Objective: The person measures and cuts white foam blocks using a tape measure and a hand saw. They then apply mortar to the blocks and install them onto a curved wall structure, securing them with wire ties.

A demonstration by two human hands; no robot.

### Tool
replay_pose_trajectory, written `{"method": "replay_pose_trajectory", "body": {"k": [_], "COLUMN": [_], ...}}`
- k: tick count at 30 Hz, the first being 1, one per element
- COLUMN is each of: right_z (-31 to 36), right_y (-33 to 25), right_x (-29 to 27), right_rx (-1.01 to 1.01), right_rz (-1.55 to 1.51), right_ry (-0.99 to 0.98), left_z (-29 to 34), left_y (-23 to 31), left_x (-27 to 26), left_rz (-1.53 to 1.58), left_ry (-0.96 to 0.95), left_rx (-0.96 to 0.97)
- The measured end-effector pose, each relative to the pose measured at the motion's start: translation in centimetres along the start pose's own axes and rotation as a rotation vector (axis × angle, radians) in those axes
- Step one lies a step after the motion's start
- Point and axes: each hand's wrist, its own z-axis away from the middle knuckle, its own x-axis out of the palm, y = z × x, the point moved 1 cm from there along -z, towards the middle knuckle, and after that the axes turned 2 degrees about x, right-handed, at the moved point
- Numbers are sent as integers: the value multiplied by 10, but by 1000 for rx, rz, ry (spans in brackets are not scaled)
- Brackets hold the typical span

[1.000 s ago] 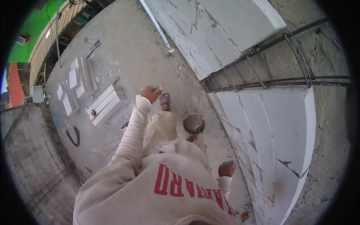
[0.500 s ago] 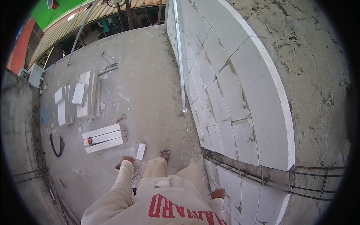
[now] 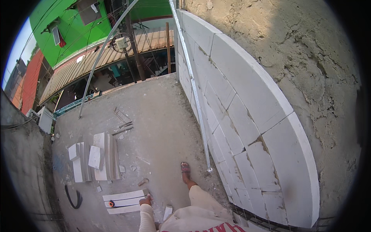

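Can't tell whether the left hand (image 3: 145, 200) is gripping anything: in the head view it's at the right-hand end of the long white blocks (image 3: 125, 195), which lie on the floor (image 3: 162, 127) with a tape measure (image 3: 111, 203) on top. Right hand was showing half a second ago, now it's out of sight, and the sandaled foot (image 3: 185, 168) is out front, so I'd call this walking, not handling.

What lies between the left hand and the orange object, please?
In the head view, white blocks show between the left hand and orange object; the hand's height is unclear.
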Motion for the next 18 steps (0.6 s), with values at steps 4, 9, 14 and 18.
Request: {"method": "replay_pose_trajectory", "body": {"k": [4,9,14,18], "right_z": [-57,-98,-67,-61], "right_y": [-155,-349,-509,-557], "right_x": [-92,-253,-373,-401], "right_rx": [-32,-384,-687,-610], "right_rz": [-171,-166,-436,-602], "right_ry": [123,314,518,494], "left_z": [-51,-103,-168,-240], "left_y": [41,178,260,310], "left_x": [-16,-15,-17,6], "left_rz": [-120,315,89,-72], "left_ry": [129,56,38,-171], "left_rx": [-194,-343,-395,-420]}}
